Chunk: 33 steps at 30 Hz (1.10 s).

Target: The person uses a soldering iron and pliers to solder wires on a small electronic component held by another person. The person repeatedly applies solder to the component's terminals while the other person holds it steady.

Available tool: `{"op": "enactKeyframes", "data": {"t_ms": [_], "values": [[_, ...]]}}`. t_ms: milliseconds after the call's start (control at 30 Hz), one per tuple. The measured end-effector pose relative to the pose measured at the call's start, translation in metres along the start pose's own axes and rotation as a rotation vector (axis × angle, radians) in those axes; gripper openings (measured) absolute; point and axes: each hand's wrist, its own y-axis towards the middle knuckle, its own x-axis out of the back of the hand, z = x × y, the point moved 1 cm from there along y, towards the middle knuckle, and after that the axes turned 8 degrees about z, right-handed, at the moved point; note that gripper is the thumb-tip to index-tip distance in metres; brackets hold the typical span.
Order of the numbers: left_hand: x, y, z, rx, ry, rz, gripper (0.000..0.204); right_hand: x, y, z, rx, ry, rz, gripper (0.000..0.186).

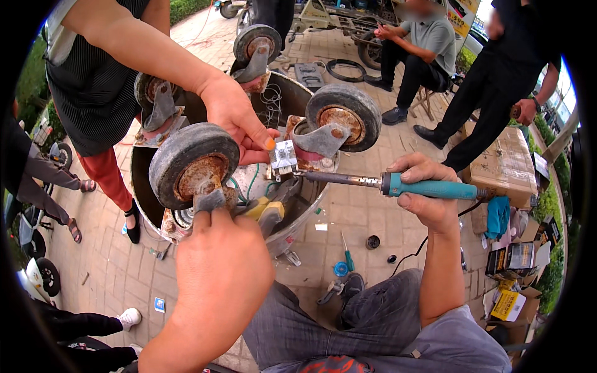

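My right hand [423,189] holds a teal soldering iron [435,189], its tip at the lower edge of a small metal component [284,153]. A co-worker's hand [242,127] holds that component. My left hand [221,255] has its fingers curled at the bracket of the near rusty caster wheel [198,163]; what they grip is hidden. The metal drum [306,214] carries several casters [344,117] around its top. Inside it are loose wires, and yellow-handled pliers [268,210] lie near my left hand.
Co-workers [93,74] stand at left; one person [423,56] sits behind and another stands at right. Cardboard boxes [497,161] fill the right side. A screwdriver [348,258], small tins [373,242] and a black cord lie on the brick paving [124,273]. Scooters stand at far left.
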Motion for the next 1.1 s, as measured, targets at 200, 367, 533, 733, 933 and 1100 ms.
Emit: {"op": "enactKeyframes", "data": {"t_ms": [200, 367, 533, 733, 933, 1100], "values": [[0.0, 0.0, 0.001, 0.0, 0.0, 0.005, 0.011, -0.002, 0.002, 0.002, 0.005, -0.022, 0.033, 0.029], [0.002, 0.001, 0.001, 0.003, 0.007, 0.015, 0.011, -0.004, 0.006, 0.007, 0.029, -0.081, 0.042, 0.029], [0.002, -0.001, 0.001, -0.001, 0.014, 0.011, 0.011, -0.003, 0.007, 0.014, 0.068, -0.154, 0.102, 0.027], [0.002, -0.001, 0.001, -0.009, 0.03, 0.002, 0.012, -0.007, 0.009, 0.02, 0.104, -0.195, 0.116, 0.028], [0.002, 0.0, 0.001, -0.01, 0.037, -0.001, 0.012, -0.01, 0.011, 0.024, 0.125, -0.234, 0.155, 0.028], [0.0, 0.0, 0.002, -0.007, 0.03, -0.012, 0.011, -0.011, 0.007, 0.021, 0.125, -0.18, 0.054, 0.027]]}}
